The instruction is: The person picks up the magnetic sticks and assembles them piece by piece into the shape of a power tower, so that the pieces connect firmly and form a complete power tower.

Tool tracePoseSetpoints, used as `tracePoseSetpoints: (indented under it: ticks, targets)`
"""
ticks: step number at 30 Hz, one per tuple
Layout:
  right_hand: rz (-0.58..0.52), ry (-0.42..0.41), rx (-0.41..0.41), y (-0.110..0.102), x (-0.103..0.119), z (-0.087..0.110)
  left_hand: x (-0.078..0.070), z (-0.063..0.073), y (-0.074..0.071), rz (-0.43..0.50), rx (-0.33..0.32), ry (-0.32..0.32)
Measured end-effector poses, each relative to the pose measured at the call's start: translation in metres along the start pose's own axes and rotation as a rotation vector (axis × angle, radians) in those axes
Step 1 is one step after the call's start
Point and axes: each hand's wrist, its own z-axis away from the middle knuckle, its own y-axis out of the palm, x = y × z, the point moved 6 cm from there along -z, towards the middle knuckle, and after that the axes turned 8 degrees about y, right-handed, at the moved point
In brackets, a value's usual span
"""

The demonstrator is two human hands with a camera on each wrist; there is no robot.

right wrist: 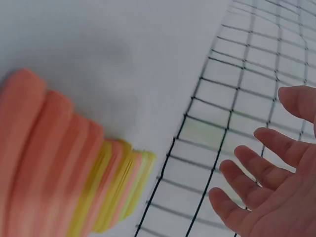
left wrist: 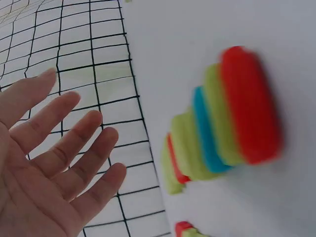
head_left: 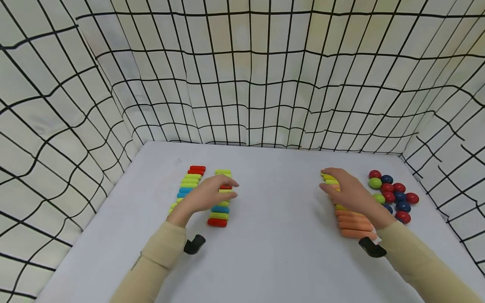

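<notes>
My left hand (head_left: 206, 194) hovers over two columns of short coloured clay sticks, its fingers relaxed and holding nothing. The nearer column (head_left: 217, 222) runs red, green and blue; part of it hides behind the hand. In the left wrist view the same sticks (left wrist: 252, 106) lie side by side, the red end one blurred. My right hand (head_left: 348, 191) is above a column of orange and yellow sticks (head_left: 354, 225), fingers apart and nothing in them. The right wrist view shows these orange sticks (right wrist: 29, 148) grading into thinner yellow ones, with the spread fingers (right wrist: 276, 143) off to their right.
Right of the orange column lies a loose group of red, blue and green balls (head_left: 399, 196), partly behind the right hand. A white table (head_left: 273, 235) carries everything. Black grid netting over white walls (head_left: 257, 84) encloses its back and sides.
</notes>
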Motion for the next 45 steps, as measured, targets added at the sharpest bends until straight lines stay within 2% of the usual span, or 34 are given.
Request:
tracePoseSetpoints:
  ticks: [5, 10, 13, 16, 20, 26, 31, 36, 45]
  targets:
    - [-0.079, 0.106, -0.117, -0.02, -0.031, 0.042, 0.017, 0.035, 0.011, -0.009, -0.007, -0.058]
    - [-0.129, 0.232, -0.245, -0.033, -0.066, 0.067, 0.028, 0.055, 0.016, -0.054, -0.047, -0.106]
    - [-0.162, 0.351, -0.334, -0.041, -0.093, 0.081, 0.032, 0.06, 0.019, -0.069, -0.056, -0.131]
    - [-0.2, 0.472, -0.369, -0.043, -0.119, 0.093, 0.033, 0.061, 0.021, -0.07, -0.071, -0.144]
    - [-0.225, 0.61, -0.346, -0.039, -0.148, 0.105, 0.034, 0.062, 0.021, -0.064, -0.088, -0.152]
    - [-0.187, 0.757, -0.305, -0.03, -0.176, 0.114, 0.035, 0.061, 0.021, -0.065, -0.091, -0.125]
    - [-0.161, 0.781, -0.284, -0.023, -0.187, 0.114, 0.038, 0.062, 0.024, -0.057, -0.086, -0.118]
    - [-0.167, 0.782, -0.258, -0.018, -0.189, 0.111, 0.04, 0.064, 0.026, -0.035, -0.078, -0.14]
    - [-0.157, 0.772, -0.21, -0.015, -0.191, 0.109, 0.039, 0.066, 0.028, 0.015, -0.052, -0.122]
